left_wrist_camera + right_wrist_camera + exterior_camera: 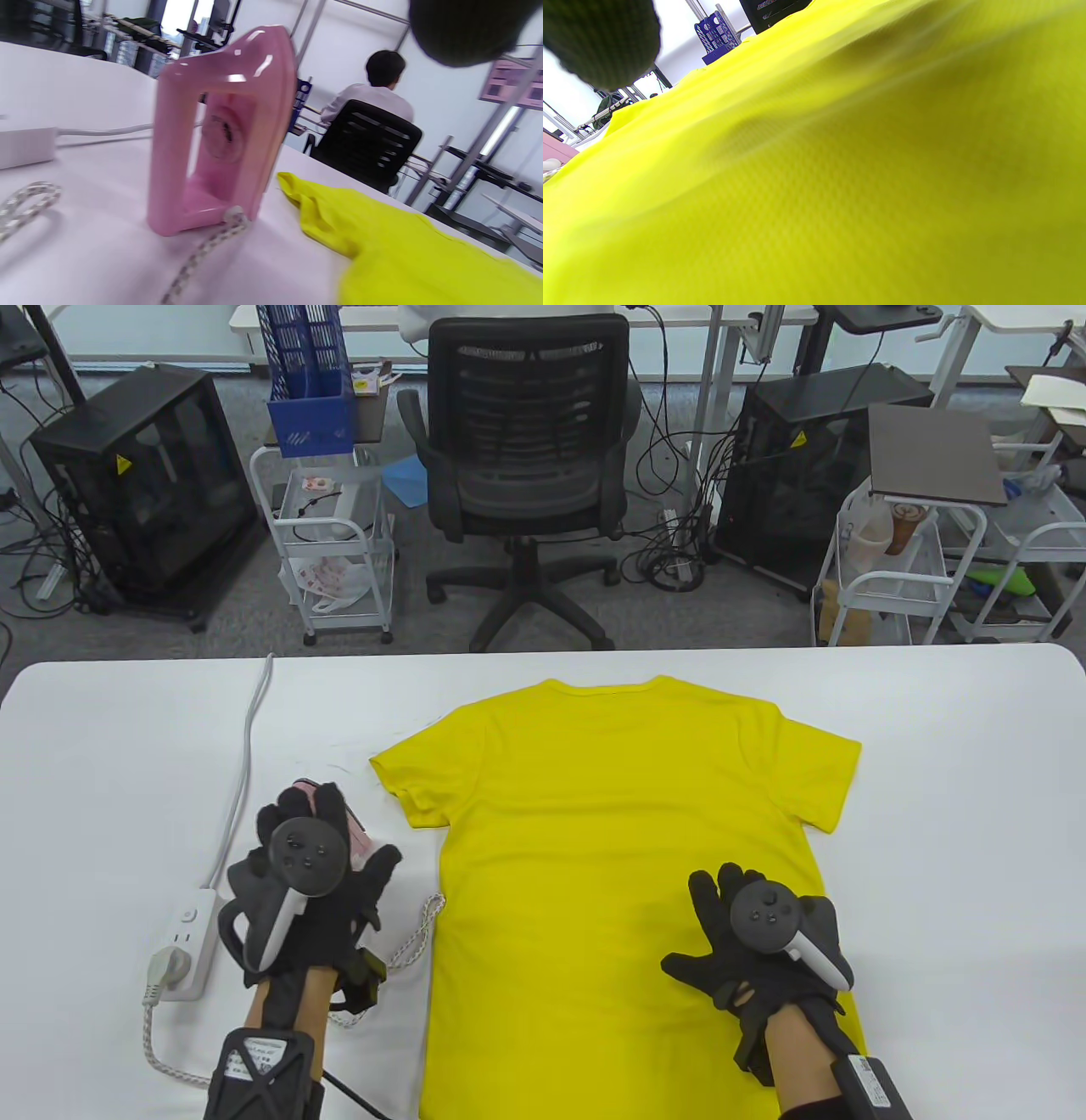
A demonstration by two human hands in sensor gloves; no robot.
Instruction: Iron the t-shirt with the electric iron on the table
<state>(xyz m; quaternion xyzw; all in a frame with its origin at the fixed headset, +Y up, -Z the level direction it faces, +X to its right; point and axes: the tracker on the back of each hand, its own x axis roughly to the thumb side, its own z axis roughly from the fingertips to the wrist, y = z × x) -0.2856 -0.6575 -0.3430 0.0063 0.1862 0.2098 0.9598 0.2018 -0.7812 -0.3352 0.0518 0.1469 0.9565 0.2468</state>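
Blk office chair, blue file rack, wht power strip

Pink iron upright, yellow t-shirt beside

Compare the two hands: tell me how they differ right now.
The left hand hovers by the pink iron, off the shirt; the right hand lies on the yellow t-shirt. The left hand's fingers reach toward the iron, not clearly gripping it; the right hand's fingers spread flat. Both wear black gloves with trackers.
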